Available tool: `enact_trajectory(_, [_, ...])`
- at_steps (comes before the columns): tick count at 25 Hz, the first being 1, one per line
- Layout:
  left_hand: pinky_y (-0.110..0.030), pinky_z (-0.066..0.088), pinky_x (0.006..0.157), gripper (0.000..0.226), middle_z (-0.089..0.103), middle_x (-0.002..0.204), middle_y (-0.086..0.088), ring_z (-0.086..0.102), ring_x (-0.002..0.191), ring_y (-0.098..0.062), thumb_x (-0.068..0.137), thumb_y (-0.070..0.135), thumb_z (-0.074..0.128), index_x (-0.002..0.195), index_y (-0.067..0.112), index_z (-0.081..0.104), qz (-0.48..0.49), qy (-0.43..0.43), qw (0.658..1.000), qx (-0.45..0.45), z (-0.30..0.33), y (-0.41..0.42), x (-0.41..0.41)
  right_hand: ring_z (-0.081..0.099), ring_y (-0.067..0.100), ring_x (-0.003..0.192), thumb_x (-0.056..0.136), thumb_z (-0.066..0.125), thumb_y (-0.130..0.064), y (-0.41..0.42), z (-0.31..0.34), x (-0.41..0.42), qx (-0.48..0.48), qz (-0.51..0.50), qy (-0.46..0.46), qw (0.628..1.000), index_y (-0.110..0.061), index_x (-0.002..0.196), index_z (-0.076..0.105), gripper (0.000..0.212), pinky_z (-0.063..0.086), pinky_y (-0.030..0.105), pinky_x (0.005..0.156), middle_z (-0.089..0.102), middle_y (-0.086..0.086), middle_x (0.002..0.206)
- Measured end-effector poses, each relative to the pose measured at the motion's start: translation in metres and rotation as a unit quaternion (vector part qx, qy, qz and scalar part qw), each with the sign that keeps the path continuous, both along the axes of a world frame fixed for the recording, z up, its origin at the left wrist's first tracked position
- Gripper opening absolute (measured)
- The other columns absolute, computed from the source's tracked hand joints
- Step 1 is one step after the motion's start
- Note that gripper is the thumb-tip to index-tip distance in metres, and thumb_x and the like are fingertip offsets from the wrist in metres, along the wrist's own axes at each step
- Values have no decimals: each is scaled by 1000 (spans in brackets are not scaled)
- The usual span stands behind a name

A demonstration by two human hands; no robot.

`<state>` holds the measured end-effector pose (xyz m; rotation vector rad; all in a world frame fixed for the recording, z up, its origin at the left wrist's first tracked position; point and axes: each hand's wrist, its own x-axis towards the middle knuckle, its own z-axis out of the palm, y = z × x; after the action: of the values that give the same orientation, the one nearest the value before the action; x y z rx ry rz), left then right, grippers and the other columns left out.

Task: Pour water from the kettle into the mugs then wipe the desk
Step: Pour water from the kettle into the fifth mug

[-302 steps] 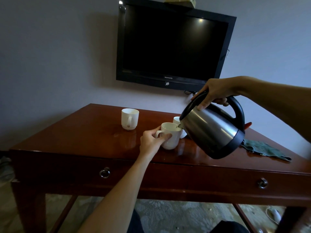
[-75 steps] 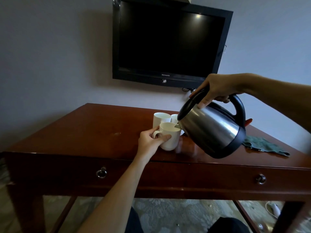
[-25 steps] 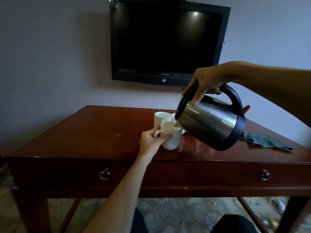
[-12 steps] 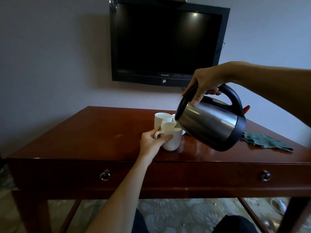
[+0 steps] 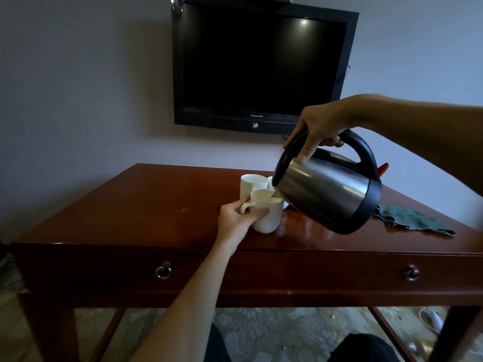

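At the centre of the frame we hold the white ceramic mug (image 5: 266,214) on the glossy red-brown wooden desk (image 5: 146,212), our left hand (image 5: 236,220) curled round it. Our right hand (image 5: 317,129) grips the tilted steel kettle (image 5: 326,194) by its black handle, spout over the mug's rim.

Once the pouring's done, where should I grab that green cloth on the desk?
Pinch the crumpled green cloth at its bunched near-left folds, reaching from above with the right hand. It lies flat on the wooden desk, so raised folds likely give fingers purchase.
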<state>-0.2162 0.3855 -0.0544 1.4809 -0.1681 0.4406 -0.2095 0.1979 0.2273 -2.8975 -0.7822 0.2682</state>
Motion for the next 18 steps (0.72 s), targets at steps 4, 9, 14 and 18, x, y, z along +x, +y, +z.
enact_trajectory(4, [-27,56,92,62,76,107,11,68,107,-3,69,31,91,125,19,70,-1,-2,1000,-2,0,0,-1,40,12,36,60,85,-37,3,1,-4,-5,-3,2,1000,-20,124,72,67,43,24,40,48,7,49])
enact_trajectory(9, [-23,56,89,61,76,107,11,68,107,-2,68,33,91,125,18,70,-4,-10,1000,-1,0,0,-2,40,11,37,60,85,-35,8,1,-4,-10,-4,-2,1000,-20,125,71,68,43,24,41,48,6,48])
enact_trajectory(14, [-26,55,92,59,77,107,9,68,108,-5,68,31,91,123,20,71,-7,-12,1000,-8,0,0,-2,41,12,38,62,86,-35,10,2,-2,-16,-3,-3,1000,-20,125,71,66,44,25,41,49,7,50])
enact_trajectory(18, [-23,55,90,57,76,106,12,68,106,-1,70,28,91,123,21,71,-8,-11,1000,-8,0,1,-2,42,12,38,63,86,-35,10,2,-1,-19,-5,-4,1000,-21,124,71,64,44,26,42,50,7,50])
